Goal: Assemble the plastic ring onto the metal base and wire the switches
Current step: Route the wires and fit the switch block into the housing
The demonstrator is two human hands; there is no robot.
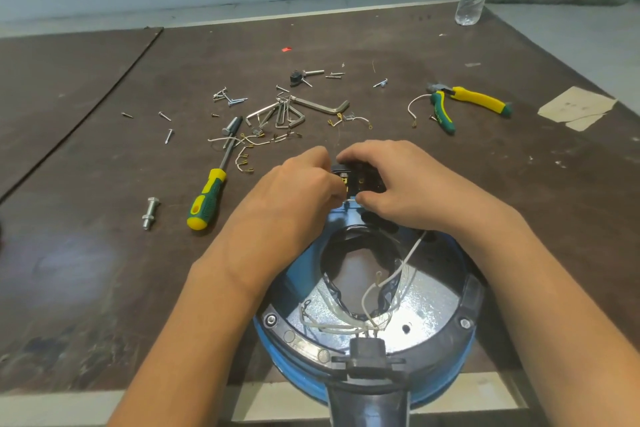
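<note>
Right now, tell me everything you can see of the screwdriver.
The screwdriver lies flat on the table, and nothing holds it. Its handle is green and yellow, rubbery-looking, and is the end nearest me. The bare metal shaft points away toward the hex keys. Thin white wires cross the shaft near its far end.

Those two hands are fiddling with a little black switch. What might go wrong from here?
1. The left hand and right hand both grip the black switch and hide much of it, so a connector might go on wrong or slip.
2. Loose white wires trail across the metal base between the forearms; an arm might snag them.
3. Scattered screws beyond the hands might get knocked away.
</note>
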